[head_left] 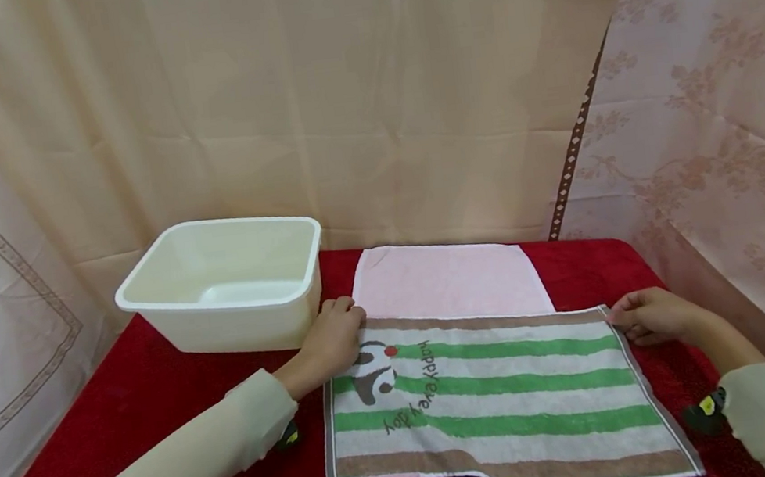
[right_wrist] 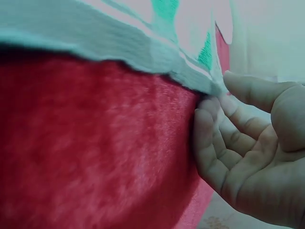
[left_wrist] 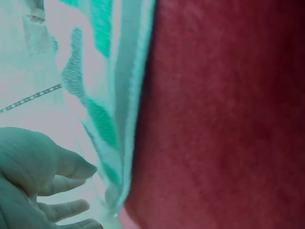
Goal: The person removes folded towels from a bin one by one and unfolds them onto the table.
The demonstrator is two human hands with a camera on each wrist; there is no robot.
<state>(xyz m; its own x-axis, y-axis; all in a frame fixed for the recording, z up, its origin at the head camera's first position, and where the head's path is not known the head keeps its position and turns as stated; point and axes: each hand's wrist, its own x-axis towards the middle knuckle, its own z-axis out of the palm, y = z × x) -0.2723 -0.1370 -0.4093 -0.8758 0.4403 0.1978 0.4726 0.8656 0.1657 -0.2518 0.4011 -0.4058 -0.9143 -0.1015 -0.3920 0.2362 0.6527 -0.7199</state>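
A striped hand towel [head_left: 513,389] in green, white and brown, with a printed animal face and lettering, lies spread near the front of the red-covered table. My left hand [head_left: 331,343] is at its far left corner; in the left wrist view the thumb [left_wrist: 76,164] and fingers stand apart beside the towel's edge. At the far right corner my right hand [head_left: 656,315] pinches the towel between thumb and fingertips, the other fingers curled under, as the right wrist view shows. Behind it lies a flat pink towel [head_left: 451,278], its near edge meeting or passing beneath the striped one.
A cream plastic basin [head_left: 244,325] stands at the back left, close to my left hand. Red cloth [head_left: 162,421] covers the table. Beige curtains [head_left: 375,113] hang behind it, with patterned cloth [head_left: 729,112] along the right side.
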